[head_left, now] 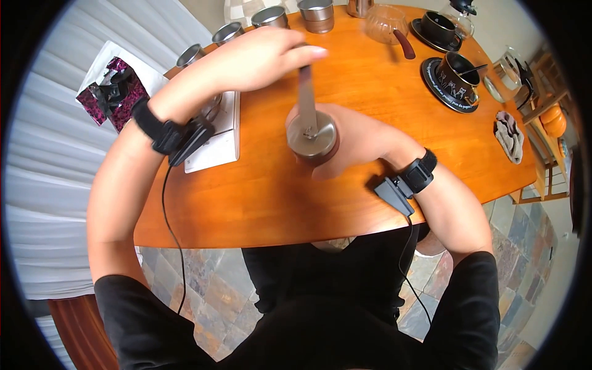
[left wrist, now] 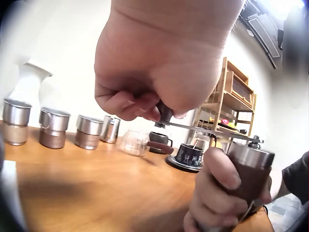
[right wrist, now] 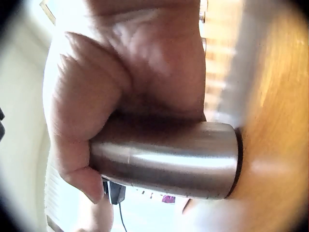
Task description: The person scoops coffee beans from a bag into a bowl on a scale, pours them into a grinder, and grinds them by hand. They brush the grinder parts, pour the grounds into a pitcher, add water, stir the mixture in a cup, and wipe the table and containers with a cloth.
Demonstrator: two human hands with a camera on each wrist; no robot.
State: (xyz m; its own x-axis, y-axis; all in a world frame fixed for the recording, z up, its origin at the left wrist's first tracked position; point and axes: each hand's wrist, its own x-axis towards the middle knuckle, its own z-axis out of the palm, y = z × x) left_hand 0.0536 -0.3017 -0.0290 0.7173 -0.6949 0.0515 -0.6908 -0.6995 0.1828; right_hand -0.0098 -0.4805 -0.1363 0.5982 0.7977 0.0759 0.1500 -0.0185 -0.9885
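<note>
A hand grinder with a brown body and steel top stands near the table's front edge. My right hand wraps round its body, and in the right wrist view my right hand covers the upper part above the steel lower section. A flat metal crank extends from the top to a dark knob. My left hand grips that knob; in the left wrist view the fingers of my left hand curl round it.
Several steel cups line the far left edge. Behind are a glass pot with a brown handle and black cups on saucers. A folded cloth lies right. A white tray or scale and a patterned bag are left.
</note>
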